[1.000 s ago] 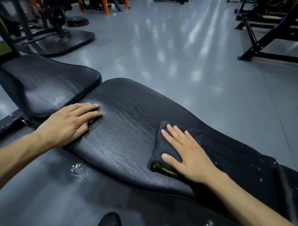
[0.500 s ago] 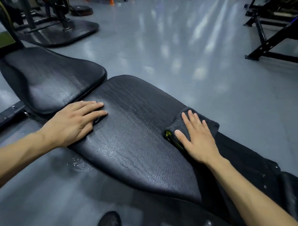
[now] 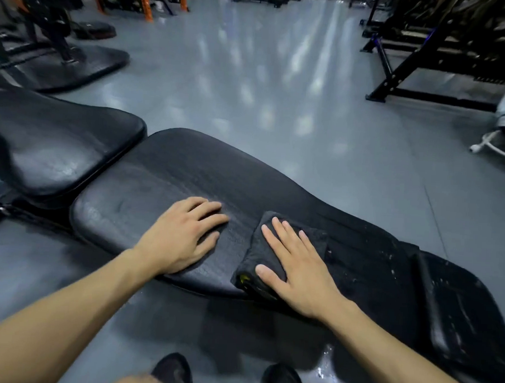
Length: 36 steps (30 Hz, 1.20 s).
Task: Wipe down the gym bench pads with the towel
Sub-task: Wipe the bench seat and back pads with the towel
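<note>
A long black bench back pad runs from centre left to lower right, worn and flecked with white at its right end. A separate black seat pad sits at the left. A folded dark towel with a yellow tag lies on the back pad's near edge. My right hand presses flat on the towel, fingers spread. Just left of the towel, my left hand rests flat on the bare pad with nothing in it.
Grey glossy floor stretches ahead. Black machine frames stand at the upper right, another machine on a black mat at the upper left, orange uprights behind. My two black shoes show at the bottom.
My right hand has slid the towel from the pad's far edge back to the near edge. My left hand has shifted right along the pad, closer to the towel.
</note>
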{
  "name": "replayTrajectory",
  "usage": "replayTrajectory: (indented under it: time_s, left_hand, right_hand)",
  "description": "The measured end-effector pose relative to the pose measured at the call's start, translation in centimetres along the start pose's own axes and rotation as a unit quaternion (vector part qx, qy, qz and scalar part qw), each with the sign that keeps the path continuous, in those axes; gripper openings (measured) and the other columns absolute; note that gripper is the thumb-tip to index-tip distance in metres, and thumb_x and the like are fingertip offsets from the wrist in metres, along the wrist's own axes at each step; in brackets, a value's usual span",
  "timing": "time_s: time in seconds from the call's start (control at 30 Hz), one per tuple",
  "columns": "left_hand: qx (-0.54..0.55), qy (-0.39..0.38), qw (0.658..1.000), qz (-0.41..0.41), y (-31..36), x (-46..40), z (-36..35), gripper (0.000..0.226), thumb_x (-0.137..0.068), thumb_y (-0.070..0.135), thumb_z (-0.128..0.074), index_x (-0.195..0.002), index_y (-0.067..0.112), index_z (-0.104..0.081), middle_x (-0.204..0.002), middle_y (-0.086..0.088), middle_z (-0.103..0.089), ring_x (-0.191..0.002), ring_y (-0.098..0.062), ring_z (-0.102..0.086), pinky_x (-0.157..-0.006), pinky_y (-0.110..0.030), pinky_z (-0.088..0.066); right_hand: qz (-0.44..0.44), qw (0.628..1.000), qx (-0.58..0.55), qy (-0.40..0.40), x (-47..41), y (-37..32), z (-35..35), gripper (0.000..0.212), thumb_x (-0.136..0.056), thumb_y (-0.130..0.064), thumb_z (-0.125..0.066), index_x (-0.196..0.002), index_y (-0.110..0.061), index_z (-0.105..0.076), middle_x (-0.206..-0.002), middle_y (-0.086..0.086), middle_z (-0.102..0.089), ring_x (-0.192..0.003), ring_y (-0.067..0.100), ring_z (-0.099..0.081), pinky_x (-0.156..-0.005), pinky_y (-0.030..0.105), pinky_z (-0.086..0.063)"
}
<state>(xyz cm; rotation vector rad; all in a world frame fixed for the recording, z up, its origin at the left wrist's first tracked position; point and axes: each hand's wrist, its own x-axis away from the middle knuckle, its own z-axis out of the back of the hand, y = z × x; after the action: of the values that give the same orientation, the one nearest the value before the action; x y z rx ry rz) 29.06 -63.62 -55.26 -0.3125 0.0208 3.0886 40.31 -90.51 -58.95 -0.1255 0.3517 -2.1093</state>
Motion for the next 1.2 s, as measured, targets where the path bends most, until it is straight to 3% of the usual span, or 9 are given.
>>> replayTrajectory:
  time_s: [0.1, 0.33, 0.4, 0.6, 0.67, 0.83, 0.97, 1.07, 1.2]
  left_hand:
    - [0.006, 0.011, 1.0, 0.015, -0.2, 0.0, -0.9, 0.044, -0.1, 0.046, -0.042, -0.133, 0.028, -0.064, -0.145, 0.005, -0.057, -0.129, -0.023, -0.052, -0.11, -0.042, -0.042]
    - [-0.007, 0.016, 1.0, 0.024, 0.1, -0.1, -1.0, 0.041, -0.096, 0.042, -0.048, -0.13, 0.028, -0.066, -0.142, 0.006, -0.059, -0.127, -0.022, -0.052, -0.109, -0.04, -0.04]
    - [-0.009, 0.022, 0.999, 0.024, 0.2, -0.1, -1.1, 0.04, -0.095, 0.041, -0.049, -0.129, 0.027, -0.066, -0.141, 0.006, -0.06, -0.126, -0.022, -0.052, -0.109, -0.039, -0.04]
    - [-0.014, 0.031, 0.999, 0.028, 0.4, -0.1, -0.9, 0.04, -0.094, 0.04, -0.051, -0.129, 0.027, -0.067, -0.14, 0.006, -0.06, -0.125, -0.022, -0.053, -0.109, -0.036, -0.037]
    - [-0.016, 0.03, 0.999, 0.028, 0.5, -0.1, -0.9, 0.04, -0.095, 0.039, -0.051, -0.129, 0.026, -0.066, -0.141, 0.006, -0.06, -0.126, -0.022, -0.052, -0.109, -0.035, -0.037]
    - [-0.006, 0.023, 0.999, 0.041, 0.7, -0.1, -0.6, 0.039, -0.093, 0.036, -0.051, -0.127, 0.021, -0.064, -0.14, 0.007, -0.06, -0.127, -0.02, -0.052, -0.108, -0.033, -0.037]
    - [0.02, 0.022, 0.999, 0.043, 0.7, -0.1, -0.6, 0.024, -0.089, 0.031, -0.051, -0.108, 0.021, -0.061, -0.138, 0.007, -0.061, -0.128, -0.02, -0.053, -0.105, -0.034, -0.04]
    - [0.022, 0.028, 0.998, 0.051, 0.8, 0.0, -0.6, 0.018, -0.091, 0.031, -0.05, -0.104, 0.022, -0.06, -0.138, 0.009, -0.061, -0.127, -0.017, -0.052, -0.105, -0.033, -0.039]
    - [0.02, 0.031, 0.998, 0.048, 0.9, -0.1, -0.6, 0.019, -0.09, 0.033, -0.048, -0.103, 0.023, -0.059, -0.136, 0.009, -0.062, -0.125, -0.018, -0.053, -0.103, -0.033, -0.039]
  right_hand:
    - [-0.006, 1.0, -0.004, -0.008, -2.2, 3.8, 0.7, 0.077, -0.095, -0.073, -0.02, -0.161, -0.036, -0.008, -0.169, -0.013, 0.006, -0.154, 0.004, 0.011, -0.127, 0.037, 0.003]
    - [-0.214, 0.977, -0.007, 0.016, -11.2, 9.4, 1.6, 0.081, -0.097, -0.072, -0.018, -0.162, -0.024, -0.01, -0.17, 0.005, -0.005, -0.157, 0.019, -0.003, -0.126, 0.044, -0.001]
    - [-0.177, 0.984, 0.008, 0.023, -9.8, 6.6, 0.7, 0.083, -0.096, -0.073, -0.015, -0.163, -0.023, -0.005, -0.17, 0.005, 0.002, -0.157, 0.018, 0.005, -0.127, 0.043, 0.003]
    - [0.108, 0.994, -0.005, -0.015, -1.1, 0.4, -0.3, 0.077, -0.099, -0.071, -0.026, -0.162, -0.031, -0.007, -0.17, -0.006, 0.005, -0.155, 0.01, 0.01, -0.125, 0.035, 0.007]
    - [0.097, 0.995, -0.004, -0.008, -4.2, 2.2, 0.5, 0.075, -0.099, -0.07, -0.025, -0.162, -0.033, -0.009, -0.169, -0.008, 0.003, -0.155, 0.008, 0.007, -0.126, 0.036, 0.005]
    - [-0.085, 0.996, 0.005, 0.029, -12.3, -0.2, -0.1, 0.072, -0.102, -0.064, -0.019, -0.162, -0.026, -0.007, -0.17, 0.001, 0.004, -0.157, 0.017, 0.007, -0.126, 0.043, 0.004]
    - [0.065, 0.997, 0.002, 0.034, -4.2, -3.8, -1.1, 0.07, -0.103, -0.06, -0.024, -0.162, -0.025, -0.009, -0.17, -0.001, 0.002, -0.156, 0.015, 0.007, -0.127, 0.04, 0.004]
    - [0.114, 0.993, 0.002, -0.004, 0.0, 0.4, -0.3, 0.068, -0.103, -0.063, -0.023, -0.162, -0.032, -0.008, -0.17, -0.009, 0.003, -0.155, 0.008, 0.007, -0.126, 0.033, 0.007]
    - [-0.081, 0.996, 0.008, 0.025, -2.0, 8.0, 1.0, 0.08, -0.094, -0.074, -0.004, -0.162, -0.032, -0.01, -0.169, -0.006, 0.0, -0.156, 0.013, 0.0, -0.127, 0.04, 0.0]
